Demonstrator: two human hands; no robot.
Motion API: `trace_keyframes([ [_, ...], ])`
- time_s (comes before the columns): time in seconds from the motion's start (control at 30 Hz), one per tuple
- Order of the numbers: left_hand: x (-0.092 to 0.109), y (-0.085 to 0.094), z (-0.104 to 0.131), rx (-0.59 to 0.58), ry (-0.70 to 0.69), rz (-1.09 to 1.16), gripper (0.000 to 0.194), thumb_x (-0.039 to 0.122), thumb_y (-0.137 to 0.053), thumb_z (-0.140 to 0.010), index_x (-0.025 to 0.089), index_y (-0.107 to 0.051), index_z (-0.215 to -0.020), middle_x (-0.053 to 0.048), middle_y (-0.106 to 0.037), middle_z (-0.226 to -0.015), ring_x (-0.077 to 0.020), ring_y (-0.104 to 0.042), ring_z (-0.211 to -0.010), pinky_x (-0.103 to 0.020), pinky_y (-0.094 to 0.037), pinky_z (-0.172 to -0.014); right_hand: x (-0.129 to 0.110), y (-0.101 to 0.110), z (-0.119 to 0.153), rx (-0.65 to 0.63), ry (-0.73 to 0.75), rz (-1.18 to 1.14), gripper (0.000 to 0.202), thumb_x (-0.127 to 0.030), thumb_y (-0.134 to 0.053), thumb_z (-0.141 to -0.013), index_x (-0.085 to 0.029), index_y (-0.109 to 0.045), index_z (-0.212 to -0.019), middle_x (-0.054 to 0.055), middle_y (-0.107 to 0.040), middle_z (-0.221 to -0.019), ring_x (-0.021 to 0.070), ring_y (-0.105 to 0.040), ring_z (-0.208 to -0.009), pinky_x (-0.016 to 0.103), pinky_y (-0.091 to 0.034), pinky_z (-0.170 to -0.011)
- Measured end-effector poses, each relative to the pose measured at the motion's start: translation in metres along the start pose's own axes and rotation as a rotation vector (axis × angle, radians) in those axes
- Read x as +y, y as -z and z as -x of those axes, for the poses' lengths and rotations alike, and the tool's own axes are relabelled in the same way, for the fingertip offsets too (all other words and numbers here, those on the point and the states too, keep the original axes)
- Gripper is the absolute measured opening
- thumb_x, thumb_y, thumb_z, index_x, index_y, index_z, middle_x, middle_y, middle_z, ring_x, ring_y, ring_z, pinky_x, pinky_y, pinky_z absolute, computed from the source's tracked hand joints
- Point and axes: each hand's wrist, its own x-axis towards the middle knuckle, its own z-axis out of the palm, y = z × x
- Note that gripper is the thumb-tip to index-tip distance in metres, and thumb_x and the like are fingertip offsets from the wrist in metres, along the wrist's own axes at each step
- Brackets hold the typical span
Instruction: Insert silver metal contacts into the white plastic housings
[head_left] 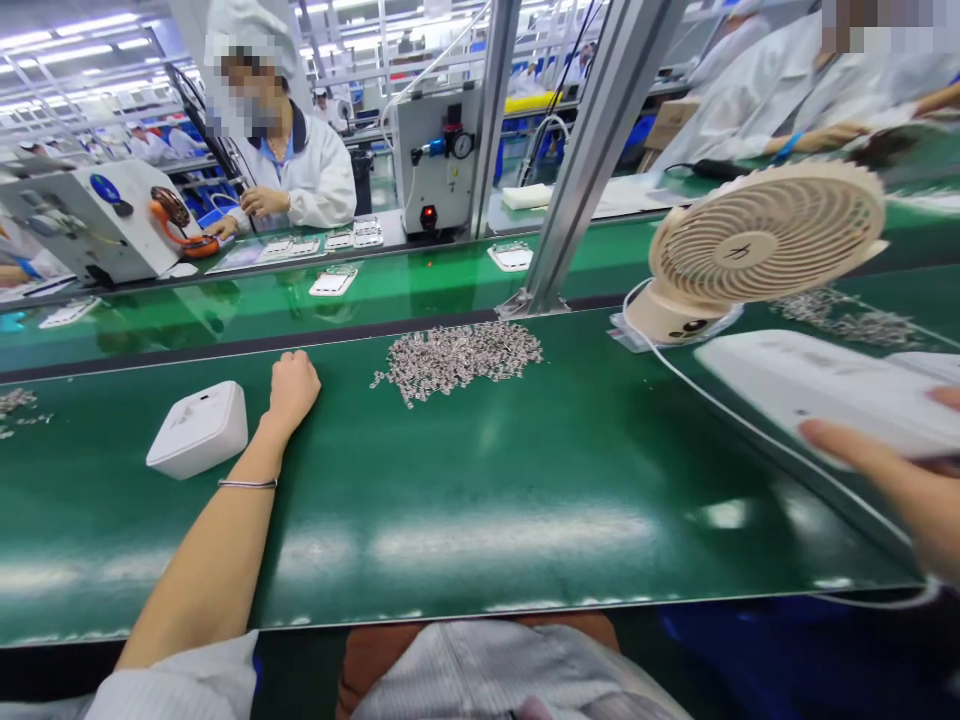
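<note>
My left hand (295, 388) rests on the green work surface (450, 480), curled into a fist. Its palm side is turned away, so anything inside is hidden. Just left of that wrist stands a white box-shaped housing (199, 430) with a small dark slot on top. At the right edge, my right hand (900, 480) grips a larger white plastic housing (817, 390), its thumb along the near side. This hand and the housing are blurred and partly cut off by the frame. A pile of small metal parts (461, 358) lies between the hands, farther back.
A beige desk fan (765, 240) stands at the back right, its white cable (720, 410) crossing toward the front. A metal post (592, 150) rises behind the pile. White frames (334, 281) lie on the far belt, where a co-worker (300, 170) sits. More metal parts (847, 318) lie right.
</note>
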Motion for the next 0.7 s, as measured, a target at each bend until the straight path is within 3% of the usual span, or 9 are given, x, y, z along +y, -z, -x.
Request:
trace_keyframes([
  [0.07, 0.016, -0.001, 0.01, -0.008, -0.058, 0.032, 0.028, 0.034, -0.053, -0.088, 0.014, -0.057, -0.106, -0.007, -0.059, -0.109, -0.0193, -0.057, -0.098, -0.042, -0.048, -0.085, -0.029, -0.01, 0.027, -0.133, 0.059, -0.024, 0.066, -0.059, -0.076, -0.052, -0.027, -0.066, -0.109, 0.017, -0.058, -0.115, 0.0353, -0.06, -0.101, 0.05, -0.05, -0.071],
  [0.2, 0.054, -0.003, 0.035, -0.053, -0.226, 0.136, 0.024, 0.033, -0.053, -0.088, 0.015, -0.059, -0.102, -0.006, -0.061, -0.106, -0.0174, -0.059, -0.095, -0.04, -0.05, -0.084, -0.069, -0.037, 0.085, -0.566, 0.414, -0.212, 0.046, -0.04, -0.072, -0.067, -0.028, -0.063, -0.11, 0.013, -0.054, -0.113, 0.0297, -0.06, -0.1, 0.047, -0.052, -0.083],
  [0.3, 0.076, -0.001, 0.052, -0.098, -0.335, 0.227, 0.025, 0.033, -0.051, -0.089, 0.016, -0.058, -0.106, -0.006, -0.061, -0.107, -0.0163, -0.06, -0.094, -0.039, -0.051, -0.083, -0.089, -0.053, 0.12, -0.725, 0.61, -0.3, 0.054, -0.033, -0.069, -0.07, -0.024, -0.054, -0.121, 0.015, -0.046, -0.126, 0.0298, -0.054, -0.112, 0.046, -0.05, -0.089],
  [0.37, 0.083, 0.001, 0.059, -0.126, -0.365, 0.263, 0.028, 0.033, -0.048, -0.091, 0.016, -0.055, -0.113, -0.006, -0.062, -0.107, -0.0157, -0.061, -0.091, -0.038, -0.051, -0.082, -0.101, -0.059, 0.133, -0.833, 0.688, -0.315, 0.062, -0.036, -0.069, -0.07, -0.021, -0.049, -0.127, 0.019, -0.039, -0.135, 0.0324, -0.049, -0.119, 0.048, -0.048, -0.091],
  [0.43, 0.084, 0.003, 0.062, -0.144, -0.373, 0.27, 0.034, 0.032, -0.042, -0.093, 0.016, -0.05, -0.122, -0.009, -0.06, -0.116, -0.0171, -0.061, -0.098, -0.037, -0.05, -0.086, -0.112, -0.066, 0.135, -0.939, 0.707, -0.307, 0.071, -0.045, -0.066, -0.072, -0.021, -0.042, -0.134, 0.021, -0.035, -0.141, 0.0339, -0.044, -0.125, 0.051, -0.047, -0.092],
  [0.5, 0.081, 0.005, 0.063, -0.16, -0.377, 0.251, 0.045, 0.036, -0.04, -0.092, 0.016, -0.041, -0.132, -0.013, -0.048, -0.135, -0.0227, -0.05, -0.119, -0.04, -0.044, -0.095, -0.119, -0.077, 0.127, -0.978, 0.697, -0.293, 0.069, -0.05, -0.056, -0.08, -0.02, -0.036, -0.138, 0.021, -0.034, -0.143, 0.032, -0.039, -0.129, 0.053, -0.043, -0.096],
  [0.6, 0.077, 0.005, 0.063, -0.21, -0.382, 0.188, 0.074, 0.055, -0.047, -0.082, 0.02, -0.023, -0.143, -0.012, -0.019, -0.152, -0.0367, -0.019, -0.137, -0.055, -0.029, -0.103, -0.117, -0.104, 0.108, -0.905, 0.666, -0.208, 0.057, -0.046, -0.036, -0.091, -0.014, -0.036, -0.138, 0.022, -0.033, -0.144, 0.0305, -0.031, -0.134, 0.056, -0.032, -0.104],
  [0.7, 0.079, 0.003, 0.059, -0.275, -0.364, 0.123, 0.091, 0.069, -0.044, -0.075, 0.021, -0.012, -0.146, -0.012, -0.007, -0.153, -0.0435, -0.007, -0.137, -0.064, -0.022, -0.102, -0.109, -0.134, 0.092, -0.872, 0.592, -0.01, 0.062, -0.052, -0.035, -0.089, -0.015, -0.036, -0.139, 0.021, -0.028, -0.147, 0.0389, -0.028, -0.133, 0.063, -0.032, -0.1],
])
